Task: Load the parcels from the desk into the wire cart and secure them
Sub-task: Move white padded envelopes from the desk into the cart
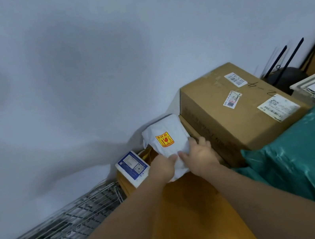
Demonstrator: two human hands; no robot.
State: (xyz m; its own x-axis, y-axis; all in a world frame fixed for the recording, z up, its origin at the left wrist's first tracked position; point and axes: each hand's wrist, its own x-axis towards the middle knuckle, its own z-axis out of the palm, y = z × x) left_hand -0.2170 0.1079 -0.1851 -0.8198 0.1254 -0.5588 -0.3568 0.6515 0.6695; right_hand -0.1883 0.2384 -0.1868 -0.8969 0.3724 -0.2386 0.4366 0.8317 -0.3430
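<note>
Two hands hold a white parcel up near the wall.

The left hand (163, 167) and the right hand (199, 155) both grip the bottom end of the white parcel (167, 138) — fingers wrapped on its soft plastic. It has a yellow and red sticker (164, 139) on the front. Its right edge is just beside the big brown box (235, 106), which sits at the far corner against the plain wall (100, 56). A green bag (304, 157) lies in front of that box on the right. Below the hands is a yellow-brown surface (189, 218), and a white and blue packet (132, 168) stands at its left edge. The wire cart (55, 226) is low on the left — its top edge sits below the parcel, with open room above it along the wall.
</note>
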